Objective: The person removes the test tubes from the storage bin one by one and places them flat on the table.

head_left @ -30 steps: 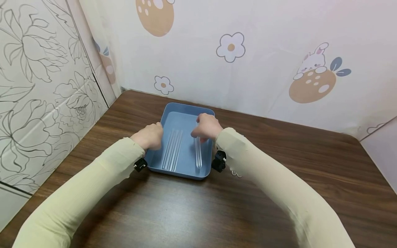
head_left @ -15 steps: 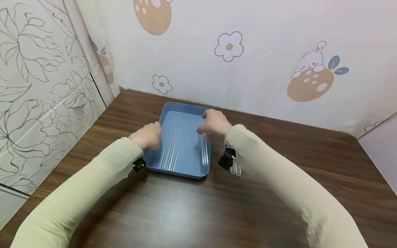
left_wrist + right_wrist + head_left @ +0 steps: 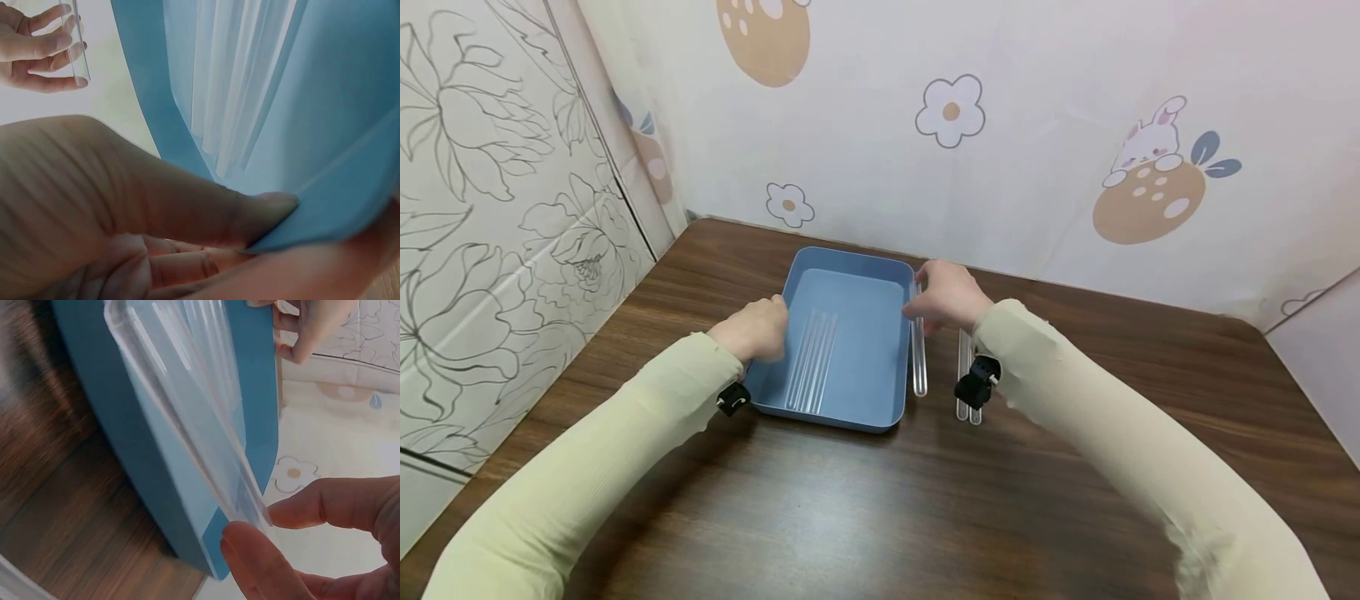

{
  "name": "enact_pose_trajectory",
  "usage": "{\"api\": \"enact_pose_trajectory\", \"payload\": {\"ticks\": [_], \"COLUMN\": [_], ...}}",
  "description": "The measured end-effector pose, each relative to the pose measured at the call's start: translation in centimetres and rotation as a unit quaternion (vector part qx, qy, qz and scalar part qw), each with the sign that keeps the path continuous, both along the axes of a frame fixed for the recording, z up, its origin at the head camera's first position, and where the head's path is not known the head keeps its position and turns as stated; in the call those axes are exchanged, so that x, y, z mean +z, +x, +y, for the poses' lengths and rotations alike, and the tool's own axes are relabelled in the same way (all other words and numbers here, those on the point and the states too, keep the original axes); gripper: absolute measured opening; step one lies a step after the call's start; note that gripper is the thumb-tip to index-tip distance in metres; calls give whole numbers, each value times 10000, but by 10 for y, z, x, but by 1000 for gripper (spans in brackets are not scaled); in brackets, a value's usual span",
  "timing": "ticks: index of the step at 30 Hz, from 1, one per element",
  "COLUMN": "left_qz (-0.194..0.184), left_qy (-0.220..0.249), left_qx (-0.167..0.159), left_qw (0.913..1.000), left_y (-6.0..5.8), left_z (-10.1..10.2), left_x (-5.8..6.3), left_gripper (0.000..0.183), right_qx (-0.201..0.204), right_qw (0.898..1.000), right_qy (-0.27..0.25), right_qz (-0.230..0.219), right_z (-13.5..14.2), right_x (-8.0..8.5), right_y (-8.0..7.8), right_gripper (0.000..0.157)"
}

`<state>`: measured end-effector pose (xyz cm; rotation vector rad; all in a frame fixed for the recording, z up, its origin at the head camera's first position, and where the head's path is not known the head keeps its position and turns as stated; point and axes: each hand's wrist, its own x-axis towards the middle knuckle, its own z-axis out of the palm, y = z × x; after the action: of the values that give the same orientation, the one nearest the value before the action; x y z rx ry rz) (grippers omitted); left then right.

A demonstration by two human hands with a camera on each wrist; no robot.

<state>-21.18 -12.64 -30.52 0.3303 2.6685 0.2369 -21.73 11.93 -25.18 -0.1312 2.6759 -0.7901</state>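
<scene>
The right hand (image 3: 951,293) pinched a long, clear, round-ended tube (image 3: 919,362) between thumb and fingers near its far end, while the left hand (image 3: 754,329) was clamped on the left edge of a shallow blue rectangular tray (image 3: 871,358), thumb over the inside and fingers outside. The hands were well apart. The pinched tube was just outside the tray's right wall, between it and a pair of matching clear tubes (image 3: 963,358) that lay on the dark brown wood-grain table (image 3: 820,517); whether its near end touched the tabletop could not be told. Inside the tray, a row of slim clear tubes (image 3: 812,362) lay side by side toward the left.

Handling the single tube well probably called for a light, even pinch, since a smooth round wall could slip or twist if squeezed hard. With the hold at one end, the free end likely needed watching so that it did not knock the rim or the pair. The left hand's grip seemed useful for steadying the tray against a nudge. Letting go only once the whole length was supported would have guarded against rolling
</scene>
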Motion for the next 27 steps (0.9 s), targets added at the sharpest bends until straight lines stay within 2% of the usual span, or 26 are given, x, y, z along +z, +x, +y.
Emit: {"api": "enact_pose_trajectory", "payload": {"ticks": [5,12,20,27], "left_qz": [-81,-90,-91,-178], "left_qy": [11,30,41,84], "left_qx": [-16,-17,-69,57], "left_qw": [10000,10000,9999,9998], "left_y": [-1,1,2,2], "left_z": [0,1,1,2], "left_x": [1,1,3,4], "left_gripper": [68,67,68,70], "right_qx": [-123,-59,-193,-229], "right_qw": [9999,9993,9988,9985], "right_qy": [42,355,411,477], "right_qz": [-109,-112,-185,-156], "right_z": [12,25,36,51], "right_x": [-3,-8,-11,-17], "right_y": [0,-1,1,4], "right_gripper": [59,58,59,59]}}
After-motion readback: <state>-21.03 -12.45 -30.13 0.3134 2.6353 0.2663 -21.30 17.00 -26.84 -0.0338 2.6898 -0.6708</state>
